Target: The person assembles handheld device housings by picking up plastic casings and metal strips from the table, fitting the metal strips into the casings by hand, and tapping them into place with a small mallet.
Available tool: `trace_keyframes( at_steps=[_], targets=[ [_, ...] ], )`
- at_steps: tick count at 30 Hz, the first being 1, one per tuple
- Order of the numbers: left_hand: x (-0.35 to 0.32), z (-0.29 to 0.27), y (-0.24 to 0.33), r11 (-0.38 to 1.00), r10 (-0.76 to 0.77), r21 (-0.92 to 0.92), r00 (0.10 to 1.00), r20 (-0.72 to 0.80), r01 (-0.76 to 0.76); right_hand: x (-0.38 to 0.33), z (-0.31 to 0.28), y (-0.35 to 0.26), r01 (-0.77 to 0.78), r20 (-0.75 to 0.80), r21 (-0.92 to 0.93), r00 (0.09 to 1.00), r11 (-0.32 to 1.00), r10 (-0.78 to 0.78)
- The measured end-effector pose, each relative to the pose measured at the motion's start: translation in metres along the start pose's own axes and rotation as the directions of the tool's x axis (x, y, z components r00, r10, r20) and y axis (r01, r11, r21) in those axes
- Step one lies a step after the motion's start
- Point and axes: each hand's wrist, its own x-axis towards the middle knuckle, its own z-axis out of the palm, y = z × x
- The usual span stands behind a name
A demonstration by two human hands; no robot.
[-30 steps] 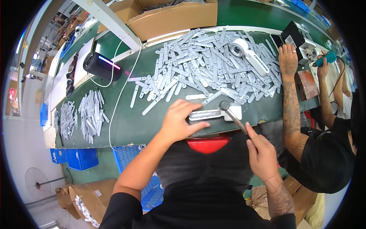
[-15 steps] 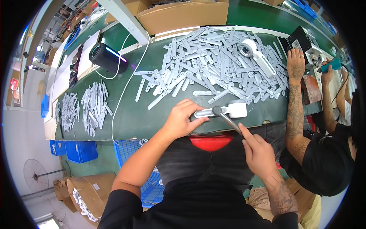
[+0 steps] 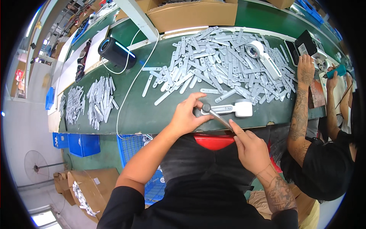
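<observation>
A white handheld device [image 3: 243,108] with a round head and a long handle lies near the table's front edge, its head pointing right. My left hand [image 3: 188,114] pinches the left end of that handle between thumb and fingers. In my right hand [image 3: 251,147] is a hammer [image 3: 221,120] with a round dark head and a metal shaft. The hammer's head is over the handle's left end, close to my left fingertips; whether it touches cannot be made out. Beyond my hands spreads a large pile of grey strips [image 3: 213,65], with a second white round-headed device [image 3: 270,66] on top.
Two smaller heaps of grey strips [image 3: 101,101] lie at the left. A black cylindrical speaker [image 3: 116,53] and a white cable [image 3: 122,99] are beside them. At the right, a co-worker's tattooed arm [image 3: 301,103] rests on the table. A cardboard box [image 3: 192,17] stands behind.
The hammer's head has moved left along the device's handle, from its middle to its left end. My right hand moved with it. The whole view has shifted slightly.
</observation>
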Motion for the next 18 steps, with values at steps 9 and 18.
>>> trace_keyframes(
  at_steps=[9,18],
  targets=[
    [0.003,0.002,0.000,0.995,0.067,-0.076,0.998,-0.011,-0.068,-0.005,-0.022,0.016,-0.007,-0.073,0.017,0.997,1.000,0.009],
    [0.001,0.000,0.018,0.984,0.159,0.061,0.981,0.110,-0.166,0.043,-0.036,0.109,-0.191,-0.526,0.202,0.806,0.961,0.271]
  ],
)
